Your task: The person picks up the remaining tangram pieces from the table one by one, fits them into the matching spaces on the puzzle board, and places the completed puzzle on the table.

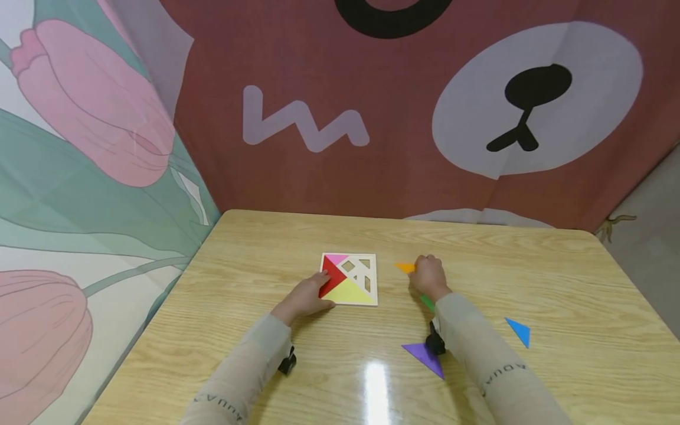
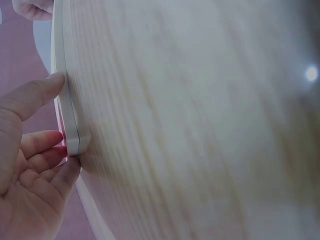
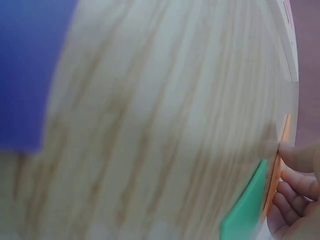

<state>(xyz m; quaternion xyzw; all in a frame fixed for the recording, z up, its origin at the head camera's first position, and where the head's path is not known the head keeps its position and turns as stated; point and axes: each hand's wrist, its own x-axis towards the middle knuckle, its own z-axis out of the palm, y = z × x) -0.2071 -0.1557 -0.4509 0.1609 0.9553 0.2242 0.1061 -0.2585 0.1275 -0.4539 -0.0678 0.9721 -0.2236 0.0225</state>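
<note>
Basically, both hands are busy on a wooden table (image 1: 212, 330). Left hand (image 1: 304, 297) grips the white puzzle board (image 1: 373, 271) at its near left corner: thumb against the near edge, fingers over the left side and touching the red piece (image 1: 336, 276). Board lies flat left of the right hand, with red, pink piece (image 1: 336, 258) and yellow piece (image 1: 350, 293) seated; its other cutouts show bare wood. Right hand (image 1: 430, 277) pinches the orange piece (image 1: 405, 267) between thumb and fingers, fingers narrow, just right of the board; can't tell if it's lifted. Green piece (image 1: 427, 303) is near that hand, partly hidden under the wrist. Purple triangle (image 1: 424, 355) lies nearer the person, partly behind the black wrist camera (image 1: 434, 341). Blue triangle (image 1: 520, 332) sits well apart, right of the right forearm. Brown printed curtain (image 1: 404, 177) hangs behind the table.
</note>
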